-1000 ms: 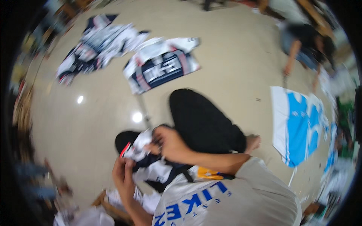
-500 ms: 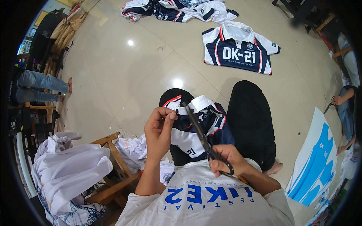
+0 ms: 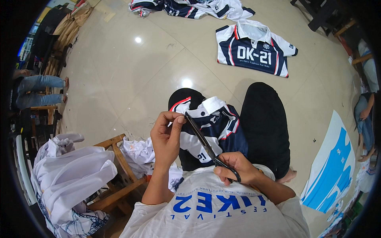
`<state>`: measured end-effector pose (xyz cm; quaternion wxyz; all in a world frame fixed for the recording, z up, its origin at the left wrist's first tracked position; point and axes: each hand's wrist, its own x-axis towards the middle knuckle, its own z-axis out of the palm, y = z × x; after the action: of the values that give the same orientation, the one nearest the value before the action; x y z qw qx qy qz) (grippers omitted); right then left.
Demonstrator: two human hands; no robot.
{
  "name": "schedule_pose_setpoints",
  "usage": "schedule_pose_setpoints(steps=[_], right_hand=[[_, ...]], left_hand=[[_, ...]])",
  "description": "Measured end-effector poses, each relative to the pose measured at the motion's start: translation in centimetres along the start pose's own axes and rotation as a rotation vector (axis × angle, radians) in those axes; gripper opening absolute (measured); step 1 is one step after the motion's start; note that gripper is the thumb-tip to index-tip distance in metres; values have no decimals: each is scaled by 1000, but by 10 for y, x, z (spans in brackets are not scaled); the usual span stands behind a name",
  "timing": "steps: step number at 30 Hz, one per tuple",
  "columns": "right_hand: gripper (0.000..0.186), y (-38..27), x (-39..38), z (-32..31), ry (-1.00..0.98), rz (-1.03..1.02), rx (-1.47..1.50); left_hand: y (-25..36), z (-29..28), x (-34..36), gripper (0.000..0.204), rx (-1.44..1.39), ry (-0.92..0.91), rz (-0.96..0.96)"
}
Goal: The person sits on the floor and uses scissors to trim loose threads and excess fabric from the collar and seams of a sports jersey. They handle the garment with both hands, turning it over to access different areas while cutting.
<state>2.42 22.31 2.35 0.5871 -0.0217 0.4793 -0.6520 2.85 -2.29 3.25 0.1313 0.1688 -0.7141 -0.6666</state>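
A navy and white polo shirt point(image 3: 216, 127) with red trim lies across my lap. My left hand point(image 3: 166, 137) pinches something very small between thumb and fingers, just above the shirt's left side; I cannot tell whether it is a thread. My right hand point(image 3: 234, 168) grips the black handles of long scissors point(image 3: 202, 139). The blades slant up and to the left, and their tips meet my left fingertips.
Another navy and white shirt point(image 3: 256, 49) lies flat on the pale tiled floor point(image 3: 131, 79), with more shirts point(image 3: 190, 6) heaped at the top. A wooden stool point(image 3: 119, 170) and white garments point(image 3: 67, 178) sit at my left. Blue and white sheets point(image 3: 331, 170) lie at right. Other people sit at both edges.
The view swung sharply a second ago and has since steadied. My hands stay almost as they were half a second ago, scissor tips at my left fingers.
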Motion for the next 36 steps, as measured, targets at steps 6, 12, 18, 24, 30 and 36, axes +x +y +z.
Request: schedule_pose_setpoints(steps=[6, 12, 18, 24, 30, 36], right_hand=[[23, -7, 1, 3, 49, 34, -71], [22, -4, -2, 5, 84, 41, 3], [21, -12, -5, -15, 268, -295, 29], [24, -37, -1, -33, 477, -462, 27], [22, -37, 37, -40, 563, -488, 12], [27, -37, 83, -38, 625, -654, -185]], left_hand=[[-4, 1, -4, 12, 28, -24, -3], [-6, -2, -7, 11, 74, -52, -21], [-20, -23, -3, 10, 179, 19, 44], [-89, -154, -17, 26, 1127, -21, -289], [-56, -110, 11, 36, 732, 109, -19], [-56, -26, 83, 38, 655, -467, 231]])
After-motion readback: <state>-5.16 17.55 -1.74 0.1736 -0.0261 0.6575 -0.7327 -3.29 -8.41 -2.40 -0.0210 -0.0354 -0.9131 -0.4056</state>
